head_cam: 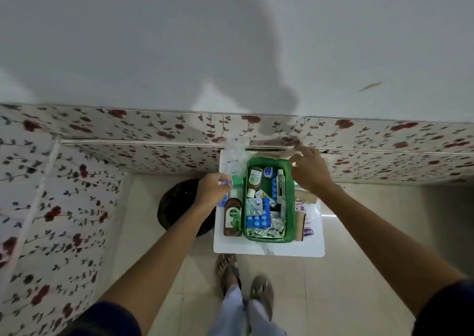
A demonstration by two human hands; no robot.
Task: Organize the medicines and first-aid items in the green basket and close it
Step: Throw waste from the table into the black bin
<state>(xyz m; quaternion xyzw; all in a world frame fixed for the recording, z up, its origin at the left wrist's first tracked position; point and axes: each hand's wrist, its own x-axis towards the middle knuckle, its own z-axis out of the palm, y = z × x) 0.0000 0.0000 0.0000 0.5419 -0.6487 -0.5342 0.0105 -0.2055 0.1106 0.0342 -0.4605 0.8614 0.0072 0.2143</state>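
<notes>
A small white tabletop (269, 249) stands on a tiled floor (346, 271) against a flowered wall (128, 128). The green basket (289, 222) sits in the middle of the tabletop, its lid off, reaching from near the front edge towards the back edge. Inside it a brown bottle with a green label (254, 179) lies at the back left, a small blue and white tub (269, 172) beside it, and a long white tube box (281, 187) runs along the right wall. Blue pill strips (257, 219) and silver foil strips (272, 229) fill the front half.

Just left of the basket, along the left edge of the tabletop, a brown antiseptic bottle (233, 215) lies on its side with its white cap pointing to the back. A small green box (237, 180) rests behind that cap, and a clear plastic packet (234, 153) lies at the back left corner.

The left hand (213, 190) hovers over the left edge, its grip closed on a small blue item (225, 182) that is too blurred to name. The right hand (310, 171) is over the back right corner of the basket, fingers curled loosely; whether its grip holds anything cannot be told.

Right of the basket lie a tan roll (306, 196), a second tan roll (299, 226) and a white packet with print (311, 229). A dark round bin (179, 205) stands on the floor left of the tabletop. The person's sandalled feet (243, 281) are before the front edge.
</notes>
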